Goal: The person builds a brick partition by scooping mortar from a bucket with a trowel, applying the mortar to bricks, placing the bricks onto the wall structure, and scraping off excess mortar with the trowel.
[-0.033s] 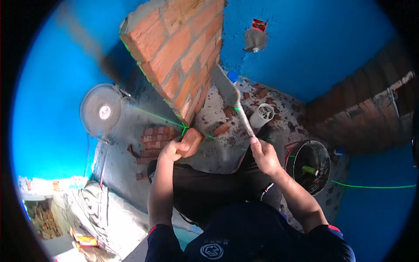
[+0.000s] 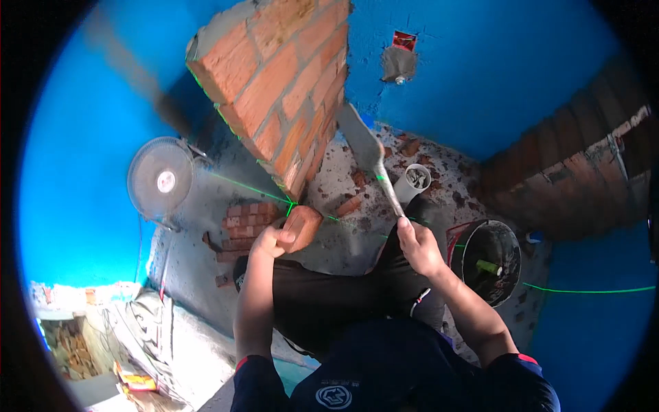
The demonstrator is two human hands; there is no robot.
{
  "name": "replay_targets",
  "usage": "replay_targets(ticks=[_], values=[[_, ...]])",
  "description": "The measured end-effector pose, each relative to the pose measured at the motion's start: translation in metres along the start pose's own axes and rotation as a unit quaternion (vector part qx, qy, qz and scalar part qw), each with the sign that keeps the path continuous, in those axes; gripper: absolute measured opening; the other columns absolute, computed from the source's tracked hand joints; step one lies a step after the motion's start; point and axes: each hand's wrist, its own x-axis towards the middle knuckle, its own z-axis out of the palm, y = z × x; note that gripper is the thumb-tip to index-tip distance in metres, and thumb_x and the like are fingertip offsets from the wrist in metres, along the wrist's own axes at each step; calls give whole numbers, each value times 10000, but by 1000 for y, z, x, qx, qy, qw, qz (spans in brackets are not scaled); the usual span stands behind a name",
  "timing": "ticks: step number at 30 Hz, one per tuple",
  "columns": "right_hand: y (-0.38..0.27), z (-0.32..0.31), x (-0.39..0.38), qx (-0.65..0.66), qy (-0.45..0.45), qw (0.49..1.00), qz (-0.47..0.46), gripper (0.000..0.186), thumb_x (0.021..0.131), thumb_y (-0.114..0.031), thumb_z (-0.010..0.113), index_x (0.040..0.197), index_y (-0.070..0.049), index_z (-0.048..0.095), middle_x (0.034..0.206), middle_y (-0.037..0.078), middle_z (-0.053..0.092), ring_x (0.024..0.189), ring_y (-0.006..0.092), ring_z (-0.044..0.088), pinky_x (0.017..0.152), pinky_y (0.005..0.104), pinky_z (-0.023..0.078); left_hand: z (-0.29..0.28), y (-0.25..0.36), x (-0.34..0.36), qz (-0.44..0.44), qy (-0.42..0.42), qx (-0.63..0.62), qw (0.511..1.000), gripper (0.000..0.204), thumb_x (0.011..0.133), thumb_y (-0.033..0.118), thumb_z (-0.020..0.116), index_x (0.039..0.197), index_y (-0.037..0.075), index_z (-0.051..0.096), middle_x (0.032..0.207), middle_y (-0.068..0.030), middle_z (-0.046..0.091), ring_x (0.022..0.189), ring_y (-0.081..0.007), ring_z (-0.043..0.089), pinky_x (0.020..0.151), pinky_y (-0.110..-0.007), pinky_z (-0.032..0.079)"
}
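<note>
My left hand [image 2: 270, 242] is closed round a red brick [image 2: 301, 228], the thumb lying on its near side. The brick is held up just below the low end of a brick wall [image 2: 288, 82] with grey mortar joints; I cannot tell whether they touch. My right hand [image 2: 420, 248] grips the thin handle of a bricklayer's trowel [image 2: 362, 137]. Its flat grey blade points up and away, close to the wall's right side in the picture. A green laser line crosses near the brick and marks the wall's left edge.
A stack of bricks [image 2: 246, 223] lies on the floor at left, near a round fan [image 2: 162, 175]. At right stand a white tub [image 2: 414, 180] with rubble and a black bucket [image 2: 491, 237] with a green-handled thing inside. Brick fragments [image 2: 349, 206] litter the floor.
The trowel's blade has shifted slightly right and toward me, and now covers more of the blue thing behind it. The brick stays in my left hand, almost unmoved.
</note>
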Motion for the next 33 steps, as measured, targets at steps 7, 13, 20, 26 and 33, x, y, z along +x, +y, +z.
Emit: replay_targets(ticks=[7, 13, 20, 26, 33], values=[[41, -1, -35, 203, -57, 967, 145, 545, 978, -564, 421, 663, -120, 445, 545, -44, 403, 436, 75, 388, 412, 246, 317, 49, 0, -6, 120, -129, -81, 981, 959, 552, 226, 784, 1395, 2, 386, 1388, -167, 476, 1275, -341, 466, 1078, -469, 361], [64, 5, -42, 196, -57, 967, 150, 548, 972, -571, 423, 677, -110, 445, 515, -36, 388, 394, 88, 374, 375, 251, 305, 76, -14, -4, 139, -88, -59, 985, 998, 673, 538, 711, 1435, 24, 321, 1396, -239, 428, 1242, -410, 475, 1007, -536, 424], [69, 6, -38, 200, -78, 966, 144, 556, 981, -539, 442, 647, -95, 471, 548, -34, 428, 432, 80, 395, 402, 257, 313, 120, -17, -8, 55, -111, -219, 968, 1012, 701, 531, 731, 1458, 29, 285, 1421, -245, 379, 1298, -421, 391, 1089, -581, 296], [74, 8, -37, 153, -82, 979, 109, 562, 976, -552, 438, 648, -97, 471, 540, -34, 424, 428, 85, 391, 406, 260, 321, 134, 1, -21, 127, 27, 138, 982, 1045, 592, 220, 796, 1475, 42, 266, 1444, -183, 393, 1370, -309, 358, 1133, -476, 276], [56, 8, -46, -28, -59, 997, 33, 558, 979, -490, 476, 812, 31, 584, 685, 218, 602, 663, 347, 630, 650, 420, 482, 150, -11, -15, 143, 316, 737, 579, 1142, 545, 206, 846, 1451, -31, 193, 1404, -227, 326, 1290, -411, 331, 1108, -491, 263]])
